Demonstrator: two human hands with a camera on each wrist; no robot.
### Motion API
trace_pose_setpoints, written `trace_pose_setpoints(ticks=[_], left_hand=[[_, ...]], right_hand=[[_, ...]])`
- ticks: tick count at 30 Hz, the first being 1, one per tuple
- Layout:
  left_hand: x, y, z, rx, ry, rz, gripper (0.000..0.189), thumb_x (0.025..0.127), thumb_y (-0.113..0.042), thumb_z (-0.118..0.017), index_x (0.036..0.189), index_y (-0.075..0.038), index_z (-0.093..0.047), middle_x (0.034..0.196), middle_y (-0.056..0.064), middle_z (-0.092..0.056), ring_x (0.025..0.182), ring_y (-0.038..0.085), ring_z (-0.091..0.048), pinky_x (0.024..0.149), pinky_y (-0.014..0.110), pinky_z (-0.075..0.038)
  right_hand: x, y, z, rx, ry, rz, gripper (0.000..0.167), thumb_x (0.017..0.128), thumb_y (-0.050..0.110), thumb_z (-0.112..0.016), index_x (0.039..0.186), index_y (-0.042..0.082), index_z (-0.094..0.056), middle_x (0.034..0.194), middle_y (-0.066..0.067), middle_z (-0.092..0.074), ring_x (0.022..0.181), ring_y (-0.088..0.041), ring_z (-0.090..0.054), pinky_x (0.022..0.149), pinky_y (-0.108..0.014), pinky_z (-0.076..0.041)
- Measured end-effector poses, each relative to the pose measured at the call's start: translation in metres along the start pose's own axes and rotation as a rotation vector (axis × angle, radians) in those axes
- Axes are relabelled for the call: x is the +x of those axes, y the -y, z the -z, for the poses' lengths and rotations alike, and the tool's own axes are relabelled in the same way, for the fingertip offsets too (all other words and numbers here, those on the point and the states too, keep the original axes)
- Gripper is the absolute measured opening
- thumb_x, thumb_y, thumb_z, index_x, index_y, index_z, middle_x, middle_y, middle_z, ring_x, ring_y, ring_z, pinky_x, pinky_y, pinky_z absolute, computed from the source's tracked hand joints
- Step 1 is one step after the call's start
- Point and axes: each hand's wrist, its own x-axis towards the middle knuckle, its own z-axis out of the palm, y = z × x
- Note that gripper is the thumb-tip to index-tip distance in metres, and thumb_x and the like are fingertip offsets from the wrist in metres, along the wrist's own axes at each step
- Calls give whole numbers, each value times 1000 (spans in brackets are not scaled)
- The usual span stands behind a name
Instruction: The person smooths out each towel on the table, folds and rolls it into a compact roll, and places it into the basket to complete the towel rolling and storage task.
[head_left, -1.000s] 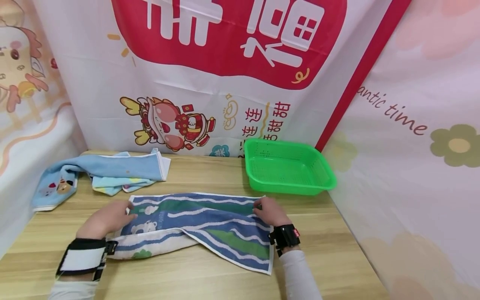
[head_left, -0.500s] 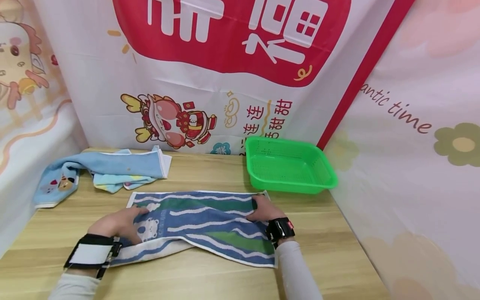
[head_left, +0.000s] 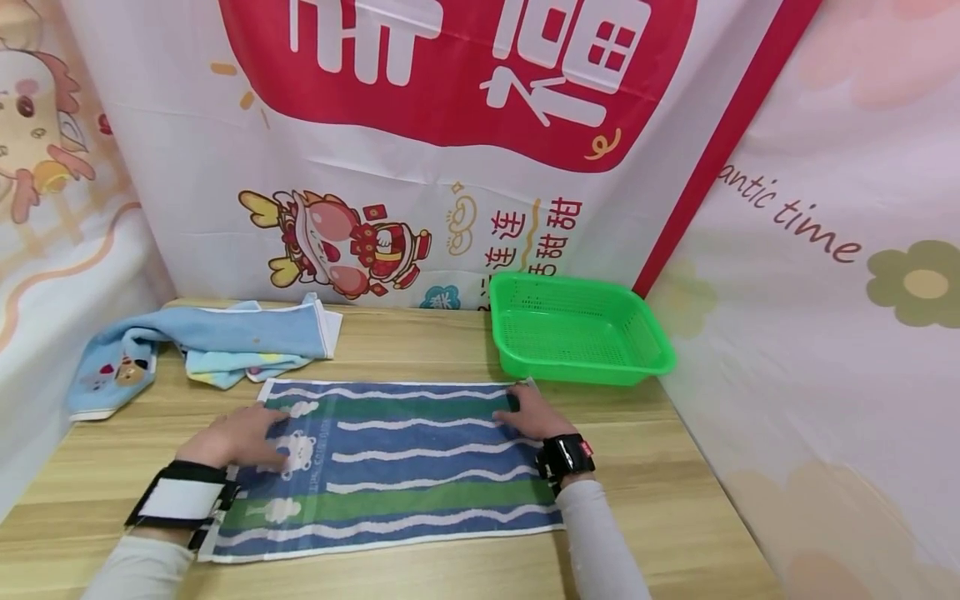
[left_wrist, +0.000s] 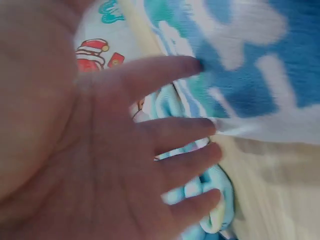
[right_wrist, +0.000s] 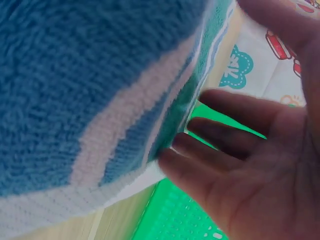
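A blue and green striped towel (head_left: 427,440) with white wavy lines and a white bear figure lies spread on the wooden table. My left hand (head_left: 243,437) is over its left edge, fingers spread apart. In the left wrist view, the fingertips of that hand (left_wrist: 135,145) reach the towel's white border (left_wrist: 265,129), straight and pinching nothing. At the towel's far right corner is my right hand (head_left: 531,414). The right wrist view shows its extended fingers (right_wrist: 220,165) at the towel edge (right_wrist: 150,175), with the palm uncovered.
A light blue towel (head_left: 240,329) lies crumpled at the back left. A green plastic basket (head_left: 573,372) stands at the back right, just beyond the striped towel's corner. Printed cloth walls (head_left: 450,167) enclose the table's back and sides.
The striped towel's near edge, folded over at the left earlier, now lies unfolded toward me. My left hand has let go of the left edge and spread its fingers; the right stays near its corner.
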Motion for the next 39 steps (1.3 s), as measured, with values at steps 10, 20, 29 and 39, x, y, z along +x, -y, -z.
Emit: trace_pose_setpoints(ticks=[10,20,29,39], left_hand=[[50,2,-5,-53,-275,-208,50,100,-5,-54,142,20,-42,141,43,-44,130,59,-43,106,67,-39],[65,7,-16,-77,-383,-201,37,86,14,-56,123,18,-58,116,36,-61,109,52,-57,90,61,-49],[68,18,-13,-68,-376,-167,17,82,10,-61,96,6,-69,93,19,-66,86,36,-62,75,53,-51],[57,22,-13,-116,-401,-171,9,86,10,-65,90,2,-68,90,17,-67,84,32,-62,75,52,-51]], right_hand=[[8,-5,-5,-111,-103,100,47,99,6,-59,143,-8,-49,140,-28,-56,131,-44,-53,112,-54,-42],[7,-14,-7,-189,-191,83,32,97,-4,-51,128,-10,-60,125,-29,-56,120,-46,-51,107,-56,-43],[10,-26,-5,-239,-243,122,16,89,4,-69,104,-3,-68,102,-16,-68,103,-35,-54,103,-54,-35],[-6,-24,4,-51,-257,212,21,74,-1,-81,78,9,-64,89,-4,-62,98,-28,-52,86,-41,-46]])
